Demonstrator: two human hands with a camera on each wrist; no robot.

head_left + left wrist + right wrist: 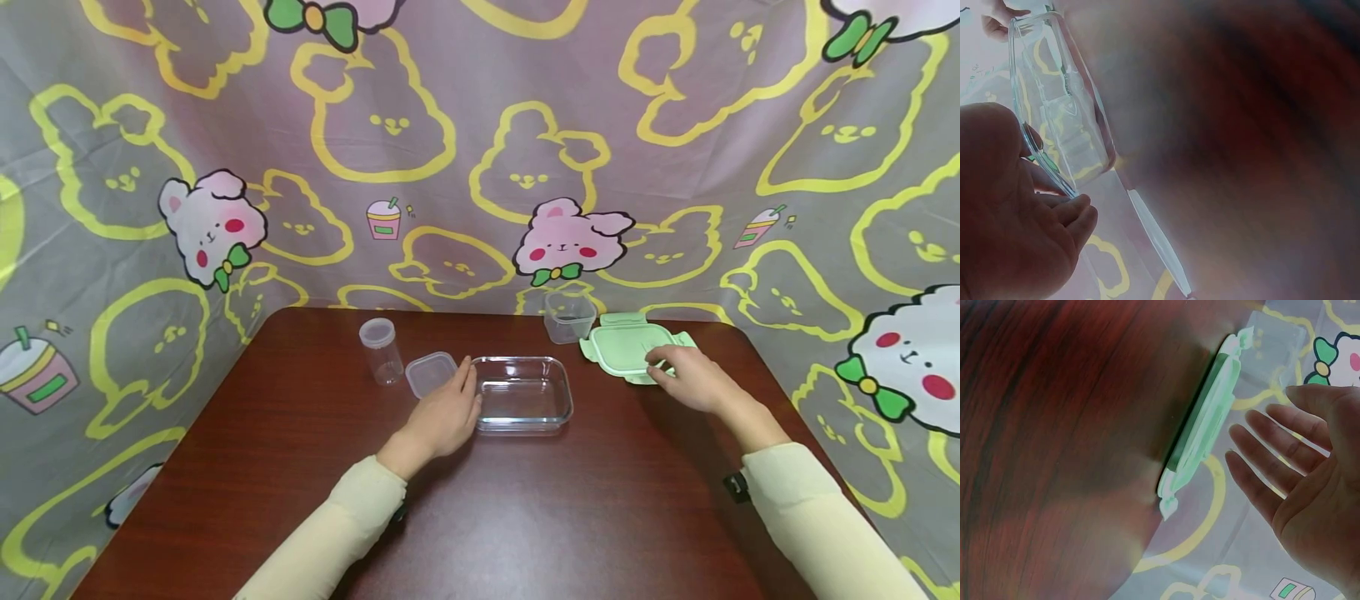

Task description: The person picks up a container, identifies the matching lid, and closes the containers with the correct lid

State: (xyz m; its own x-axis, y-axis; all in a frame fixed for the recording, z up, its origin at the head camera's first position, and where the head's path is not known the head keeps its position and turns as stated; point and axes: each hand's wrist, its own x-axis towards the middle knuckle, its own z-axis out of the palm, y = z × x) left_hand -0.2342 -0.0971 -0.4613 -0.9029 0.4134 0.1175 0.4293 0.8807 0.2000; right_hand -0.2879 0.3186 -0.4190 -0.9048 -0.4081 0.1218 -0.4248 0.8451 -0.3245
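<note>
A clear rectangular glass food container (522, 406) stands upright on the table. My left hand (444, 417) lies along its left end with fairly straight fingers, touching the rim. The left wrist view shows that hand (1029, 212) beside the glass container (1066, 106), one digit partly behind the glass. Over the right part of a green snap-lock lid (633, 348) hovers my right hand (690, 377). In the right wrist view, this hand (1304, 462) has spread, slightly bent fingers, apart from the lid (1204, 419).
Left of the glass container lies a translucent square lid (431, 375), partly behind my left hand. A clear lidded jar (383, 354) stands farther left. At the back, a small clear plastic tub (568, 318) stands beside the green lid. Patterned cloth (450, 167) encloses the brown table (525, 517).
</note>
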